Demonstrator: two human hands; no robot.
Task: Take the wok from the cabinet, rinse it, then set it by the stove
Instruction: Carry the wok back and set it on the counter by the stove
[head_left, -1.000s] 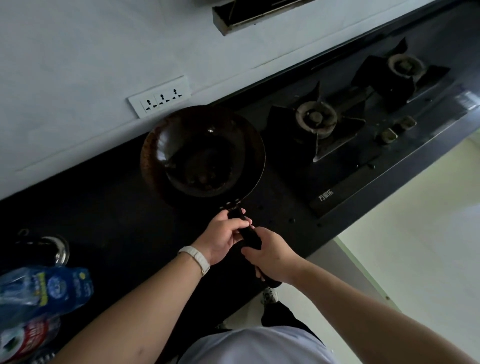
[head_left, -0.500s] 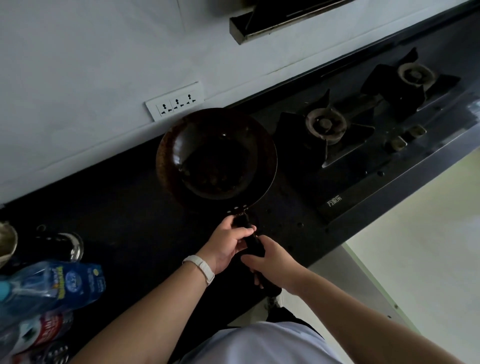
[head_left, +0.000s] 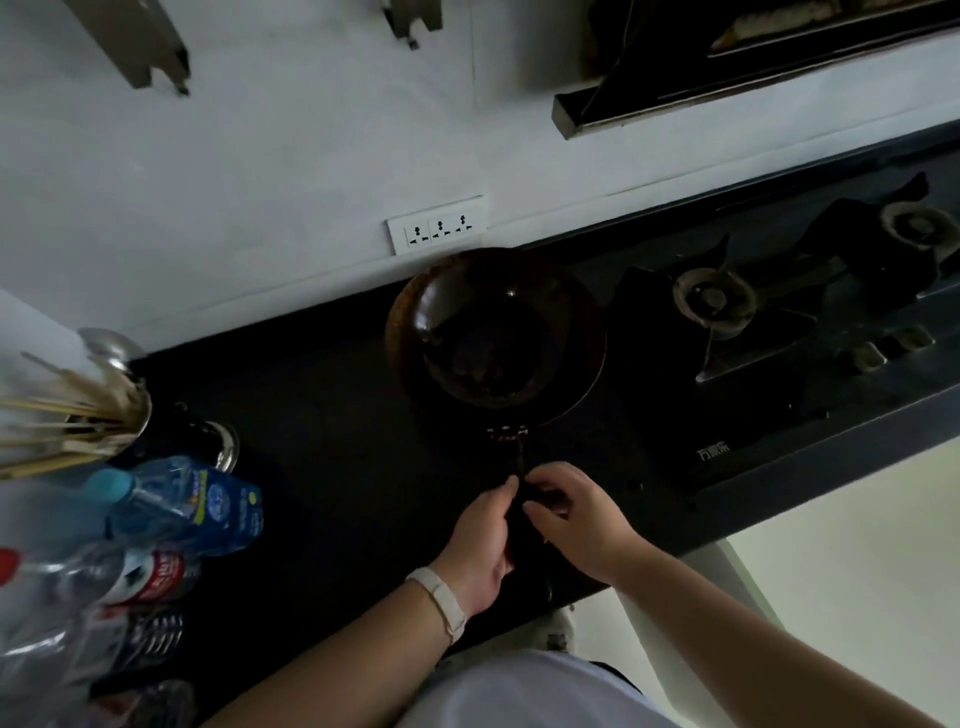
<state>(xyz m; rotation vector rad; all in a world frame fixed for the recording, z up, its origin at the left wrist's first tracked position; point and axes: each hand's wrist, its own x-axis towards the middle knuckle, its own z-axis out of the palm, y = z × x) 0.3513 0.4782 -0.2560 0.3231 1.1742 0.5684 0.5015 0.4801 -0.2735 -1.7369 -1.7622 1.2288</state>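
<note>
Wok (head_left: 496, 332) sits upright on the dark counter (head_left: 322, 415) just ahead of my hands, its far rim close to the wall. The stove (head_left: 753, 364) lies just beside it, out past my right hand; I cannot tell whether the two touch. The wok's dark handle (head_left: 515, 457) runs back toward me and passes between my two hands. My left hand (head_left: 480, 535) wraps the handle from the left with its thumb tip at the top of the grip, and there is a pale band (head_left: 441, 603) on that wrist. My right hand (head_left: 576, 514) holds it from the right, fingers bent over the handle, and the two hands nearly meet. On the wall beyond the wok is a white socket strip (head_left: 437, 224). Well off to the left of my left hand stand plastic bottles (head_left: 192, 506), and farther on a pot of chopsticks (head_left: 78, 415).
</note>
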